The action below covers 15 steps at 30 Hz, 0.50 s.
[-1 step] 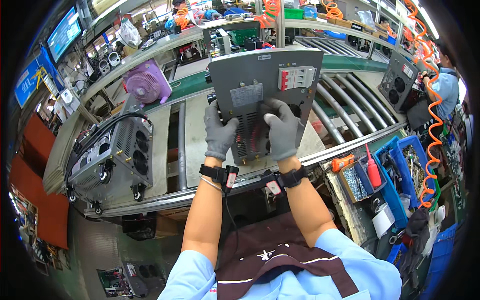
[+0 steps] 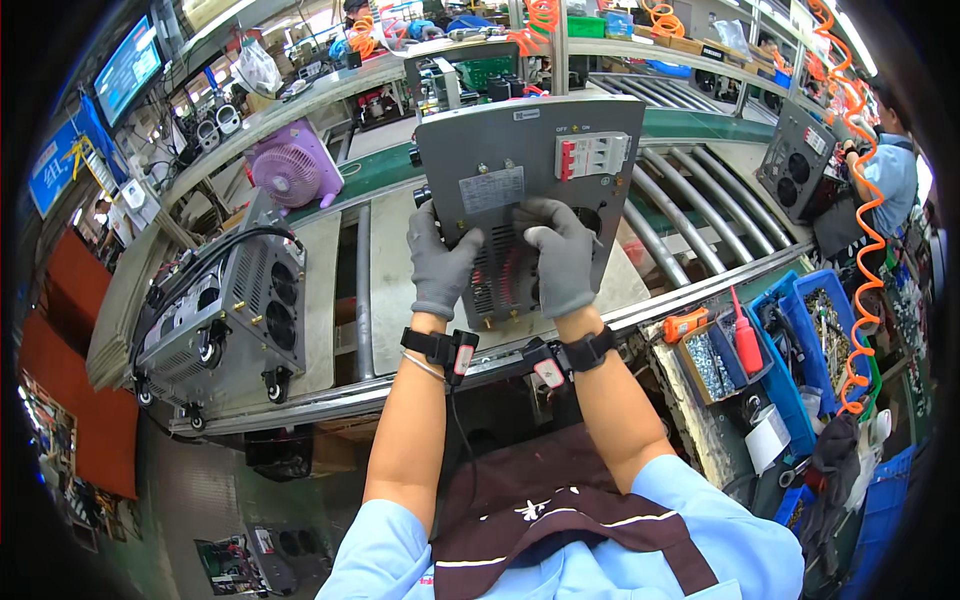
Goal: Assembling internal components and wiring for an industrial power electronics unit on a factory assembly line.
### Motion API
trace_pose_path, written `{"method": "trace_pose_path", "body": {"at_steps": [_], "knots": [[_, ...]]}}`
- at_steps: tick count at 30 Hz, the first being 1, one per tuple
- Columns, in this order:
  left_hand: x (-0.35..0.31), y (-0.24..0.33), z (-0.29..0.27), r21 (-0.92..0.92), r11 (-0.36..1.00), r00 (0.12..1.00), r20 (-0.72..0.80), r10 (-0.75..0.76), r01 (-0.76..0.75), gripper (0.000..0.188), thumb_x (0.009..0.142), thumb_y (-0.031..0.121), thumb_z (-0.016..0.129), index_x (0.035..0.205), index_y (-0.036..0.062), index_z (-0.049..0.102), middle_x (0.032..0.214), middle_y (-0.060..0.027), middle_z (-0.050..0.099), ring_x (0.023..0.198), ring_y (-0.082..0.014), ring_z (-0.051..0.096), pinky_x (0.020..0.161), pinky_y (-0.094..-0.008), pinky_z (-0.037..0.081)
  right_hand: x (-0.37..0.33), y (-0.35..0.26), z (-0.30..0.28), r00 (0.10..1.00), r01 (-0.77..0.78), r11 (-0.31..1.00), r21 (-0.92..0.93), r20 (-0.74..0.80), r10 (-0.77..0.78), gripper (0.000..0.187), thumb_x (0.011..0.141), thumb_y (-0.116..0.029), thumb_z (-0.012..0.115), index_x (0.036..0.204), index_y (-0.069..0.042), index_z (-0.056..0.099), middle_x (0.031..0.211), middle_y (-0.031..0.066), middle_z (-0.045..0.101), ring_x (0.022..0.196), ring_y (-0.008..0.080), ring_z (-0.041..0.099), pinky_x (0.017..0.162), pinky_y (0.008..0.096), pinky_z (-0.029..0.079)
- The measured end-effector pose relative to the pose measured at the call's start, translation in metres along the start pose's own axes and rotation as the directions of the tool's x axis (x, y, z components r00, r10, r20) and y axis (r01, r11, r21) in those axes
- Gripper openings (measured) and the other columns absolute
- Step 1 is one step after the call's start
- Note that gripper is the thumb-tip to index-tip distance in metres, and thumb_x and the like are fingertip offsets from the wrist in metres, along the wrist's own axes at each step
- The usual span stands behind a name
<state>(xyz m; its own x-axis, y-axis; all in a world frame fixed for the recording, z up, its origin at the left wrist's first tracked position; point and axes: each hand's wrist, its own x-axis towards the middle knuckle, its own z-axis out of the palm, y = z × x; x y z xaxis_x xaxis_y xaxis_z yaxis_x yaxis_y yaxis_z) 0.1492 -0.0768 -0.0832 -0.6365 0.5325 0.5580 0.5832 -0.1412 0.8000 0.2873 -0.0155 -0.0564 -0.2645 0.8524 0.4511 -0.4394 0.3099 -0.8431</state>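
Observation:
A grey metal machine cabinet (image 2: 540, 135) stands upright in front of me, its flat panel facing me. A label plate, a row of white breaker switches (image 2: 592, 157) with a red one, slotted vents and a dark round fan opening show on it. My left hand (image 2: 440, 265), in a grey glove, is closed round the panel's left edge with the thumb on the front. Against the vents below the label plate is my gloved right hand (image 2: 562, 260), its fingers bent toward the thumb. Whatever lies between those fingers is hidden.
Left stands another grey machine (image 2: 240, 300) on casters, with black cables on top. Behind it is a purple fan (image 2: 292, 168). Metal rollers (image 2: 705, 205) run to the right, toward a co-worker (image 2: 890, 175). Blue parts bins (image 2: 820, 310), a red bottle (image 2: 746, 345) and an orange-handled tool (image 2: 685, 325) lie near right.
My right hand's fingers have shifted slightly left across the panel, and my left thumb has moved a little inward. The cabinet stays nearly in place.

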Motion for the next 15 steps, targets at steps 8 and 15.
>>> {"method": "trace_pose_path", "body": {"at_steps": [8, 15], "knots": [[0.031, 0.025, 0.005, 0.07, 0.993, 0.949, -0.306, -0.073, 0.099, 0.062, 0.079, 0.061, 0.056, 0.069, 0.0, 0.063, 0.054, -0.0089, 0.057, 0.053, -0.0177, 0.054, 0.055, -0.0334, 0.042, 0.032, 0.015, 0.014, 0.957, -0.212, 0.852, 0.478, 0.28, 0.081, 0.031, 0.064, 0.01, 0.043, 0.093, 0.007, 0.056, 0.093, 0.013, 0.06, 0.086, 0.022, 0.061, 0.079, 0.0289, 0.05], [0.025, -0.006, -0.005, -0.318, 0.947, 0.978, -0.172, -0.115, 0.055, 0.078, 0.091, 0.063, 0.024, 0.096, -0.0037, 0.065, 0.079, -0.0063, 0.063, 0.069, -0.014, 0.053, 0.065, -0.027, 0.041, 0.006, 0.027, -0.035, 0.972, -0.108, 0.698, 0.708, -0.07, 0.222, 0.038, 0.067, 0.004, 0.038, 0.104, 0.007, 0.047, 0.113, 0.0209, 0.052, 0.112, 0.0342, 0.05, 0.1, 0.0455, 0.04]]}}
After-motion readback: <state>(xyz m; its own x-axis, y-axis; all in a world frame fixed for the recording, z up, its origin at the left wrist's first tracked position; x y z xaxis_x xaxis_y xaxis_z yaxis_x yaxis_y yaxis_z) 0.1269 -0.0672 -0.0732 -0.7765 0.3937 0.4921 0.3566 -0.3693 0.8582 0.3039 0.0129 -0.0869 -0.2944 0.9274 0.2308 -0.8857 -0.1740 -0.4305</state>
